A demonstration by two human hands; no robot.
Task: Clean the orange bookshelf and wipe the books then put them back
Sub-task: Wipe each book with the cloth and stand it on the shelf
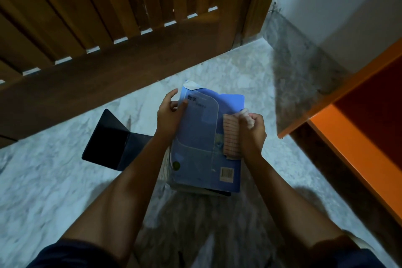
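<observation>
The left hand [169, 115] holds the blue book [200, 137] by its left edge, grip narrow on the cover. The right hand [252, 130] has its grip curled around a striped cloth [231, 135] pressed on that cover. The book is over the marble floor [54, 180], beside the orange bookshelf [348, 137].

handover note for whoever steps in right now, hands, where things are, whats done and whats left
Left hand grips the top left edge of the blue book. Right hand holds the striped cloth against its cover.
The book tops a pile of books on the floor, beside the orange bookshelf; a black bookend stands to their left.
Done: these books are off the shelf, wiping under way.
Left: finish wiping, put books back.
</observation>
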